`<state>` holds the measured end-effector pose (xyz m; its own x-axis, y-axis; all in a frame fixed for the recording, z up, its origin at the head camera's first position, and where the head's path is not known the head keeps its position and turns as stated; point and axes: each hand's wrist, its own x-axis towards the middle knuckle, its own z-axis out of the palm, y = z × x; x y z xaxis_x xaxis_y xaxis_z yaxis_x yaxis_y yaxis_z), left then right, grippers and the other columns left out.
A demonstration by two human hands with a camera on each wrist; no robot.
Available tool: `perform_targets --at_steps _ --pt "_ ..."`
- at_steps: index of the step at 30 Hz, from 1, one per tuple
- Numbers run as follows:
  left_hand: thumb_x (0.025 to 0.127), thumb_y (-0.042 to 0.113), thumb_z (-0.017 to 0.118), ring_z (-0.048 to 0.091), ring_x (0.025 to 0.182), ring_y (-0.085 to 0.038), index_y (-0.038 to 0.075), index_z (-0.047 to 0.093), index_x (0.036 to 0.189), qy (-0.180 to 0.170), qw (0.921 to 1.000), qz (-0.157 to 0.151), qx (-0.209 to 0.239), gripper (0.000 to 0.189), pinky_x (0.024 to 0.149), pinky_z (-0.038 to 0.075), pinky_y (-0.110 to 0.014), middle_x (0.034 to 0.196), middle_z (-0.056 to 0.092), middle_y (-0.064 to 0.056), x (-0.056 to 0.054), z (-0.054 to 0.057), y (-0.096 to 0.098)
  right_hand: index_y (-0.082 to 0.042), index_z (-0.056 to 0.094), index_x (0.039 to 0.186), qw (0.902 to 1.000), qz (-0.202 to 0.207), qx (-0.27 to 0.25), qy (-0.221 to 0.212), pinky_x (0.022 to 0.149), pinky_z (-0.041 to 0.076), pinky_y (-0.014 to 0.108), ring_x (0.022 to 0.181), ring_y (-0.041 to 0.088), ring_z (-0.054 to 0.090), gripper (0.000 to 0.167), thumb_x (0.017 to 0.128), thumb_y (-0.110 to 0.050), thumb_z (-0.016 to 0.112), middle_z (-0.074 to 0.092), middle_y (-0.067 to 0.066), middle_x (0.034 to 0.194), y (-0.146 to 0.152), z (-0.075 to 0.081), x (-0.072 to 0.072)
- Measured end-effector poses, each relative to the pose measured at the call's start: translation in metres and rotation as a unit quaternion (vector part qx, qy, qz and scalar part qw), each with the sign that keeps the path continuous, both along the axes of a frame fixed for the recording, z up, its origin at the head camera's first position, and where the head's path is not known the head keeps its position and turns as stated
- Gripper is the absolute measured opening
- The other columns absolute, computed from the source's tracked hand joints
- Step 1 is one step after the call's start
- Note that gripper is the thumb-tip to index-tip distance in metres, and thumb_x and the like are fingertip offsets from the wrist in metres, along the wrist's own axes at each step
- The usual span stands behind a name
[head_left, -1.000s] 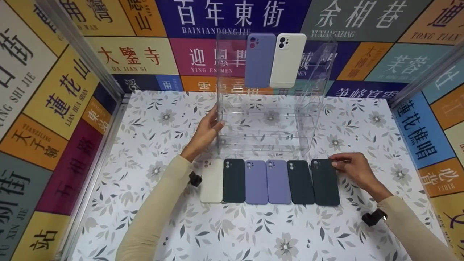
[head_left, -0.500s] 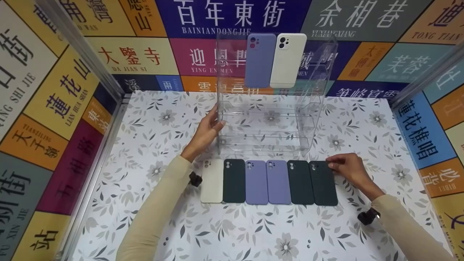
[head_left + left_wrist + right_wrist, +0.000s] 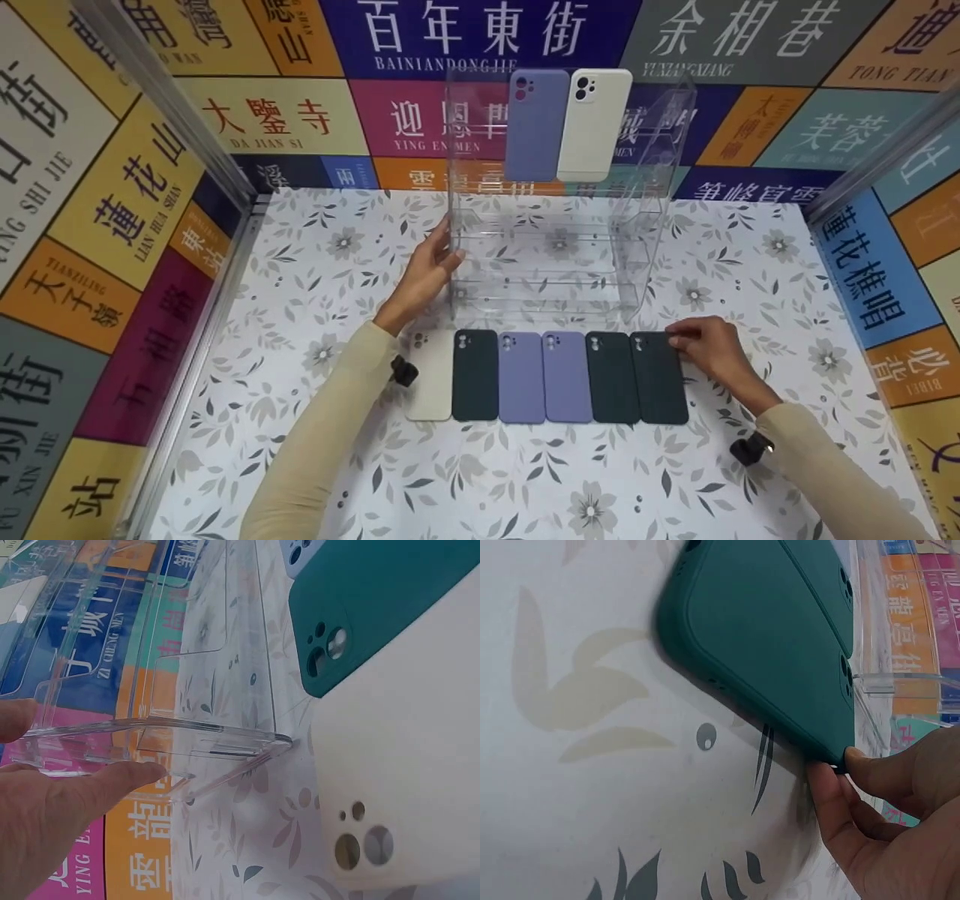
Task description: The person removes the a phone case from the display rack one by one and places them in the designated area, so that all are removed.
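1. Dark green case (image 3: pixel 660 377), at the right end of the near row on the table (image 3: pixel 450 480): the right hand (image 3: pixel 709 345) pinches only its far right corner, thumb and finger clamped together there. With so little held, it could twist or slip out.
2. Next to it lies another green case (image 3: pixel 611 379), so close that a leftward push could shove it and the lilac cases (image 3: pixel 544 377) out of line or make them overlap.
3. At the left end, the cream case (image 3: pixel 430 379) sits just beside the black wrist camera (image 3: pixel 405 370); a sliding row or a dropped forearm could make them bump.
4. The left hand (image 3: pixel 420 277) has thumb and fingers clamped on the left wall of the clear rack (image 3: pixel 555 285). A careless tug could shift the rack and topple the upright lilac and white cases (image 3: pixel 594 124) on its far, top level.
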<state>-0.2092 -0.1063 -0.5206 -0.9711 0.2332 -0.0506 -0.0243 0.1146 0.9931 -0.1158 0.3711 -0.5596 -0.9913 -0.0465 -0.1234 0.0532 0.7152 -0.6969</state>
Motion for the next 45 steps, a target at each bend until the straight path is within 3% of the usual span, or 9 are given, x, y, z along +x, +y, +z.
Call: perform_targets --at_steps 9,18,29,37,45 --pt "0.114 0.009 0.056 0.046 0.157 -0.04 0.015 0.017 0.178 0.006 1.0 -0.005 0.003 0.075 0.124 0.045 -0.052 0.177 0.034 -0.02 -0.001 0.0 0.0 0.008 0.082 0.109 0.9989 0.008 0.026 0.038 0.062 0.05 0.016 0.08 0.014 0.07 0.014 0.097 0.002 0.081 0.081 0.024 0.1 -0.002 0.008 -0.001" --pt "0.114 0.01 0.056 0.046 0.156 -0.044 0.016 0.017 0.178 0.006 1.0 -0.003 0.001 0.075 0.124 0.046 -0.054 0.176 0.034 -0.022 -0.001 0.0 -0.001 0.007 0.082 0.114 0.9966 -0.02 0.019 0.077 0.064 0.052 0.011 0.076 -0.007 0.064 0.018 0.101 -0.004 0.078 0.08 0.026 0.106 0.003 0.038 -0.01" --pt "0.113 0.003 0.055 0.05 0.153 -0.041 0.015 0.018 0.178 0.01 0.9992 -0.01 0.036 0.076 0.123 0.045 -0.059 0.176 0.034 -0.024 0.0 0.0 -0.001 0.001 0.082 0.121 0.991 -0.043 -0.005 0.127 0.069 0.051 0.01 0.082 -0.006 0.065 0.026 0.107 -0.02 0.075 0.079 0.022 0.109 0.007 0.092 -0.03" --pt "0.114 0.006 0.055 0.048 0.154 -0.043 0.015 0.017 0.178 0.007 0.9992 -0.011 0.037 0.075 0.123 0.044 -0.061 0.177 0.032 -0.024 0.0 -0.002 -0.001 -0.004 0.083 0.12 0.9859 -0.077 -0.001 0.149 0.069 0.053 0.011 0.085 0.002 0.068 0.026 0.108 -0.025 0.074 0.079 0.008 0.107 0.001 0.129 -0.049" --pt "0.114 0.007 0.056 0.046 0.156 -0.043 0.017 0.018 0.179 0.0 0.9993 -0.011 0.035 0.076 0.122 0.043 -0.066 0.178 0.031 -0.022 0.001 0.0 -0.001 -0.004 0.082 0.126 0.9813 -0.092 -0.003 0.169 0.079 0.052 0.01 0.097 0.001 0.065 0.033 0.108 -0.031 0.075 0.078 0.012 0.116 -0.01 0.162 -0.066"
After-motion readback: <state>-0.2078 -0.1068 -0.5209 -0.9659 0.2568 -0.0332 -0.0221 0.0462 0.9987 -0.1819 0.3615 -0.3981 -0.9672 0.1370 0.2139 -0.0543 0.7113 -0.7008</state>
